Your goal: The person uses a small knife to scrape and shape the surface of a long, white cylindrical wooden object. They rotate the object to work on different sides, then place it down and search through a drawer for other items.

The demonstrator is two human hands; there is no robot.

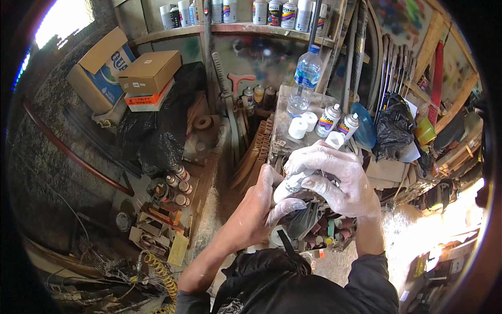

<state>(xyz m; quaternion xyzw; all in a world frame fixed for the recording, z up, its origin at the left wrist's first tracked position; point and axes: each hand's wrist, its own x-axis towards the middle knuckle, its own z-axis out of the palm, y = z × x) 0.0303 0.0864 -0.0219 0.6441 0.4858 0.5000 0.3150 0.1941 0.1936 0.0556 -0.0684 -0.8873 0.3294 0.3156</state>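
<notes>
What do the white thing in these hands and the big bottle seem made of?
White thing: smooth-looking, pale; material unclear, since the left hand and right hand cover much of it. Big bottle: glossy, probably plastic; its bare lower wall is see-through.

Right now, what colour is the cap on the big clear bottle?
Blue. The cap shows best in the head view.

- Between the left forearm and the wooden bench [205,170] to its left, an open gap; carved brown wood pieces [255,152] bound its far end
- Between the left hand [264,201] and right hand [334,180], little room: a white piece [283,192] fills it
- Past the right hand, a white cup [335,138] and spray cans [328,120] obstruct forward passage
- Rightward, a blue disc [364,126] and black bag [393,131] crowd the side
</notes>
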